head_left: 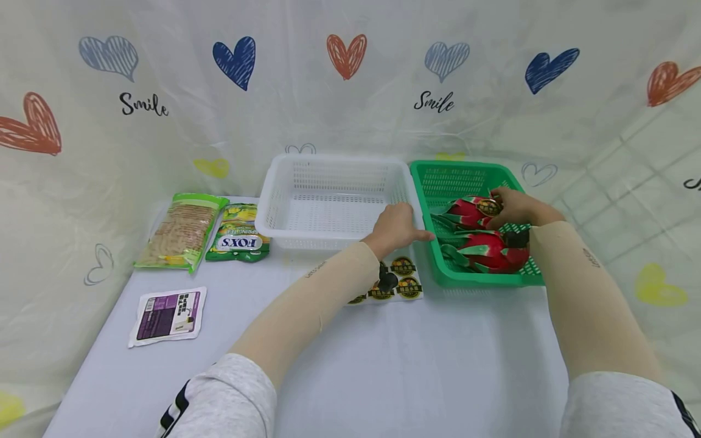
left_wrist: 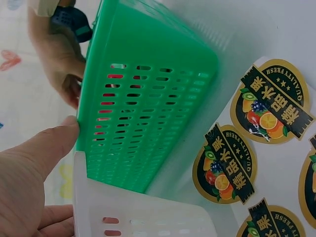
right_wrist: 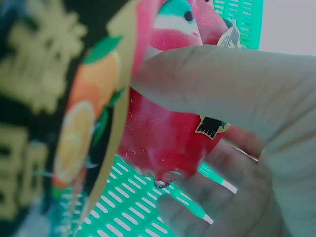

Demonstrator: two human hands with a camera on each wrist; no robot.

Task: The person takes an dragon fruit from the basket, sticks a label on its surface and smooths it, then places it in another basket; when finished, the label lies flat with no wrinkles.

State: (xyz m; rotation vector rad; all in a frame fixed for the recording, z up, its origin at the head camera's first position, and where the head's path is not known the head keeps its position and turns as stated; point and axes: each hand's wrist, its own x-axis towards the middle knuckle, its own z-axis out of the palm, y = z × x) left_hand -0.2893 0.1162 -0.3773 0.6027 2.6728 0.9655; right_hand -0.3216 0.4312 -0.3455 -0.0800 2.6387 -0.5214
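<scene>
My right hand (head_left: 515, 205) grips a red dragon fruit (head_left: 464, 213) with green scales inside the green basket (head_left: 482, 280). A round black-and-gold sticker (head_left: 488, 207) is on that fruit. In the right wrist view my thumb (right_wrist: 197, 79) lies across the fruit (right_wrist: 158, 133), with fingers under it. A second dragon fruit (head_left: 487, 252) lies nearer, partly covered by the wrist camera. My left hand (head_left: 395, 226) rests over the right front part of the white basket (head_left: 298, 239). Its straight thumb (left_wrist: 61, 138) touches the green basket's rim in the left wrist view; its other fingers are partly hidden.
A sheet of round fruit stickers (head_left: 404, 281) lies before the white basket, partly under my left forearm. Left of the basket are a green-edged bag (head_left: 181, 231) and a green FOX'S bag (head_left: 238, 234). A purple-and-white packet (head_left: 170, 314) lies nearer. A printed curtain (head_left: 350, 109) hangs behind.
</scene>
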